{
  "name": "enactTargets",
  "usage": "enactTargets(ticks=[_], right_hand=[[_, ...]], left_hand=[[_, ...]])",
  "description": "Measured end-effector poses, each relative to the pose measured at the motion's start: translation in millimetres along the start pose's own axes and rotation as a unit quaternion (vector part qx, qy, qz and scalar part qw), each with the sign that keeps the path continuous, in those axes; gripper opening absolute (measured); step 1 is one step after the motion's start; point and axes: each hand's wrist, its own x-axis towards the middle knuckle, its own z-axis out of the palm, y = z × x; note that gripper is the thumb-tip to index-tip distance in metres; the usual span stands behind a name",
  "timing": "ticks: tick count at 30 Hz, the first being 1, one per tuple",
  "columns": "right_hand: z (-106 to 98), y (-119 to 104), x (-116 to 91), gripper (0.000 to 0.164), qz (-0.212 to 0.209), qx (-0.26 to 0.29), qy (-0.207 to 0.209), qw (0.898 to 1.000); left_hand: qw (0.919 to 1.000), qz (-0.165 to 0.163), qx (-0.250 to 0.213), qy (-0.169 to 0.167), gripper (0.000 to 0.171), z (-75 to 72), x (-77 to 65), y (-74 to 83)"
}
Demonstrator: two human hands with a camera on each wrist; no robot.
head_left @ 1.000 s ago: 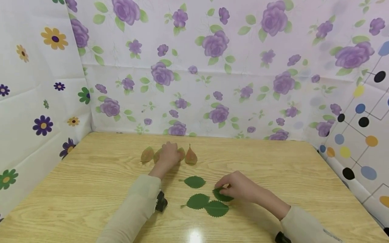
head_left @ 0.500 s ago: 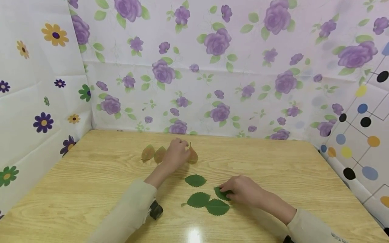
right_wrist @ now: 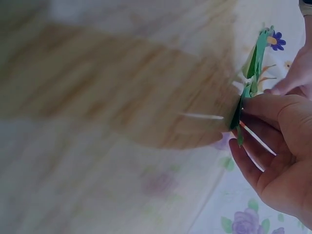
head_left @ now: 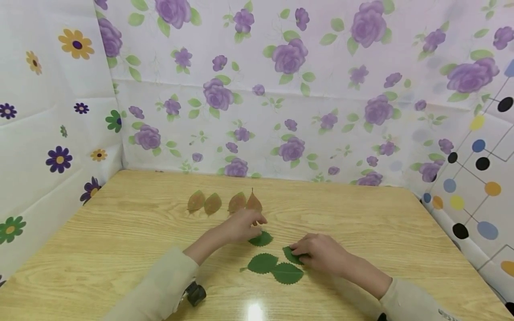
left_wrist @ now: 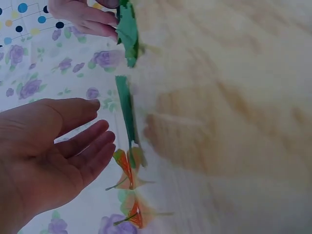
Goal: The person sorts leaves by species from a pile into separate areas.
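My left hand [head_left: 244, 225] is over the table with loosely bent fingers, nothing between them; its fingertips overlap the upper green leaf [head_left: 262, 239] in the head view. That hand [left_wrist: 53, 151] appears with thumb and fingers apart in the left wrist view. At the right, my right hand [head_left: 323, 253] pinches the edge of a toothed green leaf [head_left: 290, 255], part of which its fingers cover. Two more green leaves lie just below, a left one [head_left: 262, 263] and a right one [head_left: 287, 273], their ends meeting.
Reddish-brown leaves stand in a row farther back: a far-left one [head_left: 196, 201], its neighbour [head_left: 213, 203], another [head_left: 237, 202] and a pointed one [head_left: 254, 201] partly behind my left hand. Flowered cloth [head_left: 257, 111] rises behind the wooden table [head_left: 353, 209].
My left hand has moved from the reddish-brown leaves toward me and right, to the upper green leaf. My right hand has shifted slightly right and down, staying at its leaf.
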Motion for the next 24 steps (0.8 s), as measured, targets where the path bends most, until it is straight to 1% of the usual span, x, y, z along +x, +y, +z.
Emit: enactTargets(ticks=[4, 8, 12, 15, 20, 24], right_hand=[[0.9, 0.0, -1.4, 0.018, -0.001, 0.002, 0.0, 1.0], [1.7, 0.9, -1.6, 0.018, 0.003, 0.003, -0.002, 1.0], [2.4, 1.7, -1.0, 0.018, 0.003, 0.0, -0.003, 1.0], [2.5, 1.6, -1.0, 0.018, 0.002, 0.0, -0.004, 1.0], [1.8, 0.9, -1.6, 0.019, -0.006, 0.001, 0.0, 1.0], [0.8, 1.5, -1.9, 0.019, -0.008, 0.001, 0.001, 1.0]], left_hand=[[0.9992, -0.006, 0.017, -0.036, 0.03, 3.6, -2.3, -0.1], [0.9981, -0.014, 0.028, -0.053, 0.032, 6.1, -3.3, 1.0], [0.9964, -0.02, 0.052, -0.064, 0.032, 7.6, -0.6, 2.6], [0.9948, -0.028, 0.066, -0.072, 0.03, 8.4, 2.4, 2.9], [0.9946, -0.048, 0.052, -0.076, 0.021, 8.1, 4.4, 4.0], [0.9956, -0.052, 0.035, -0.069, 0.021, 7.8, 3.6, 6.2]])
